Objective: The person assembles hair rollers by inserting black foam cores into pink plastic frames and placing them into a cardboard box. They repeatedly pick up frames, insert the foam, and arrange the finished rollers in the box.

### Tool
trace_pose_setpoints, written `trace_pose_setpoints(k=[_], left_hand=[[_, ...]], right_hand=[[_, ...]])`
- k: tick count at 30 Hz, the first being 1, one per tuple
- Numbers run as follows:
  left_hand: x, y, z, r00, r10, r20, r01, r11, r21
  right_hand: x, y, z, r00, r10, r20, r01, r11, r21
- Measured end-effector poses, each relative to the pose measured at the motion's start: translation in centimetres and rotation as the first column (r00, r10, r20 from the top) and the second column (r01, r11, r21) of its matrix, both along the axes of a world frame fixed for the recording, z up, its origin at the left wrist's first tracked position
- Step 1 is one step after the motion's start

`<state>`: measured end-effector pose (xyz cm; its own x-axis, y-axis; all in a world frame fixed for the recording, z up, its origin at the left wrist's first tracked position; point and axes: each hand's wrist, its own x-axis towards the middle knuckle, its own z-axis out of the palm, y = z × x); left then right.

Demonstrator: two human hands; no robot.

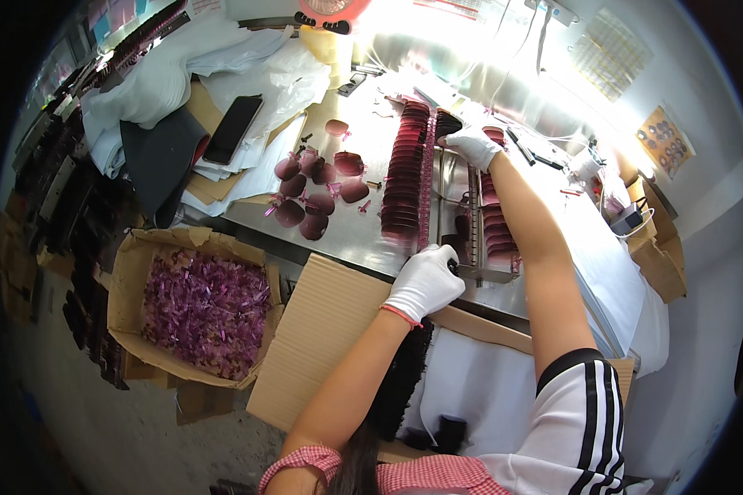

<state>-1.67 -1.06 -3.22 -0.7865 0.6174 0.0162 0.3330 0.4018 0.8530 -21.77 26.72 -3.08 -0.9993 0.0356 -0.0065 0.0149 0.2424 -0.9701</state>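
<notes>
My left hand, in a white glove, is closed at the near end of a metal lens rack. A small dark thing shows by its fingertips, too little to name. At the far end, my gloved right hand bends its fingers around the rack's corner, touching dark tinted lenses. Its fingertips are partly hidden. Left of the rack runs a long row of reddish-purple tinted lenses, standing on edge along a pink strip. A shorter row of similar lenses lies beneath my right forearm.
Loose tinted lenses lie on the metal table. A phone rests on papers at left. A cardboard box holds purple plastic pieces. Before me sits an open carton; pens and white sheets are at right.
</notes>
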Motion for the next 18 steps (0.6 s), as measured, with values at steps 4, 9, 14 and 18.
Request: trace_pose_setpoints(k=[4, 9, 14, 18], left_hand=[[-0.6, 0.2, -0.7, 0.997, -0.074, -0.012, 0.075, 0.997, 0.030], [-1.1, 0.2, -1.3, 0.990, -0.131, -0.057, 0.135, 0.988, 0.070], [-1.0, 0.2, -1.1, 0.991, -0.126, -0.042, 0.128, 0.991, 0.045], [-0.4, 0.4, -1.2, 0.993, -0.100, -0.067, 0.103, 0.994, 0.046]], right_hand=[[1.4, -1.8, 0.5, 0.970, -0.042, -0.240, 0.154, 0.868, 0.471], [2.2, -4.7, 1.1, 0.916, -0.098, -0.389, 0.338, 0.711, 0.616], [1.6, -5.9, 0.2, 0.907, -0.057, -0.418, 0.376, 0.557, 0.740], [0.8, -5.5, -1.3, 0.882, 0.096, -0.461, 0.433, 0.219, 0.875]])
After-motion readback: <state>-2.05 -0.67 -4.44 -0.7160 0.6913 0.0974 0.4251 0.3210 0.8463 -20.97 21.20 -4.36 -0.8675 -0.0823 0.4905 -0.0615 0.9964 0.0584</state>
